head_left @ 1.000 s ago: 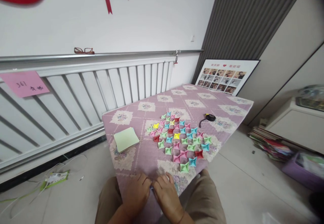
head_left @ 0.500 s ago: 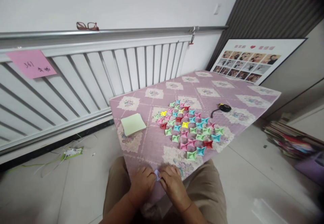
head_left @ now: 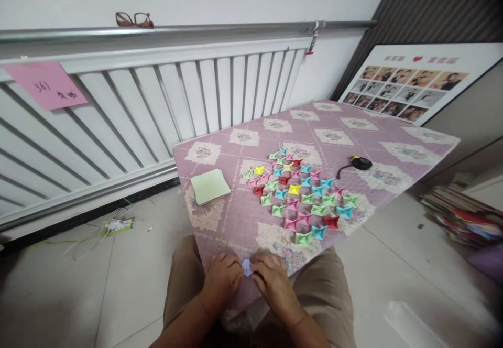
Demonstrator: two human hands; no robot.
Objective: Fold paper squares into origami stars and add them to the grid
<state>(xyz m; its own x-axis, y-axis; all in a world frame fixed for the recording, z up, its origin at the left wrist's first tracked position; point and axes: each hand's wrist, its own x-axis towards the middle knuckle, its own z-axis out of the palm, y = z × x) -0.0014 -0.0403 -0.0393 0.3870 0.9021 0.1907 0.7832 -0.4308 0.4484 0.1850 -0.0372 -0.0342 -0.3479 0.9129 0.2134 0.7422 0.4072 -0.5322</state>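
Note:
A small pale lavender piece of folded paper [head_left: 247,267] lies at the near corner of the table, between my two hands. My left hand [head_left: 223,277] pinches its left side, with the fingers curled. On its right side, my right hand [head_left: 274,280] holds it between thumb and fingers. Beyond the hands, several small folded paper pieces stand in rows, among them a yellow one [head_left: 294,189], a red one [head_left: 331,222] and a green one [head_left: 303,239]. A stack of light green paper sheets [head_left: 210,186] rests at the table's left side.
The table [head_left: 231,222] has a purple floral cloth. A black object with a cord [head_left: 360,163] lies at its right. Behind are a white radiator [head_left: 204,96], glasses [head_left: 134,20] on a pipe and a photo board [head_left: 412,83]. A power strip [head_left: 118,226] is on the floor.
The camera view has shifted slightly. Both hands remain at the lavender paper, which now shows a little more between the fingers.

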